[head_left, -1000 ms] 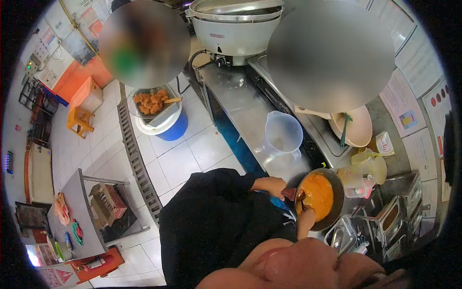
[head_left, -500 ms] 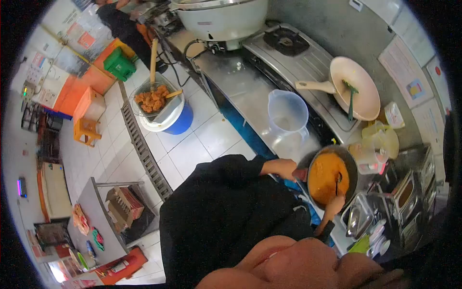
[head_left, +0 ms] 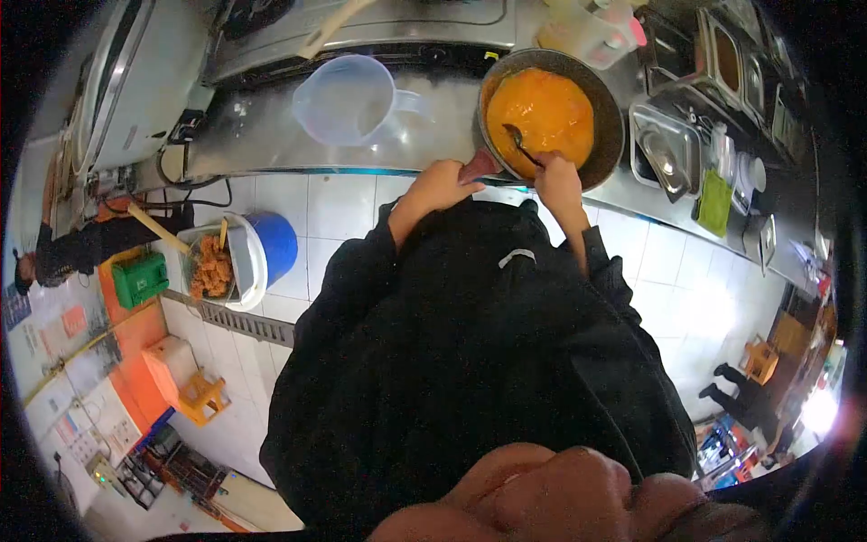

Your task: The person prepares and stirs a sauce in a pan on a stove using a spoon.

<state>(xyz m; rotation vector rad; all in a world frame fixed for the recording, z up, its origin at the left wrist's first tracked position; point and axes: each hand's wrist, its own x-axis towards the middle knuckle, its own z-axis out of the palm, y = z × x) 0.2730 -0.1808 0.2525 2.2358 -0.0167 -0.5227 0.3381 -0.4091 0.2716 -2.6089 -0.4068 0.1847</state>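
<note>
A dark pan (head_left: 607,117) stands at the counter's front edge, filled with thick orange sauce (head_left: 551,104). My left hand (head_left: 440,187) is closed round the pan's reddish-brown handle (head_left: 479,168). Inside the pan, my right hand (head_left: 557,181) grips a dark spoon (head_left: 517,137), its bowl dipped in the sauce near the left side. The spoon's grip end is hidden by my fingers. To the left of the pan, a translucent plastic jug (head_left: 345,99) sits on the steel counter (head_left: 262,135).
Metal trays (head_left: 664,149) and a green cloth (head_left: 715,203) lie right of the pan. Behind it stand plastic containers (head_left: 596,32). A wire strainer of fried pieces (head_left: 211,268) rests over a blue bucket (head_left: 273,248) on the left. Another person (head_left: 99,244) stands at far left.
The view has swung round, so the pan now appears at the top and the counter runs across. My left hand stays on the handle and my right on the spoon, which has shifted within the sauce.
</note>
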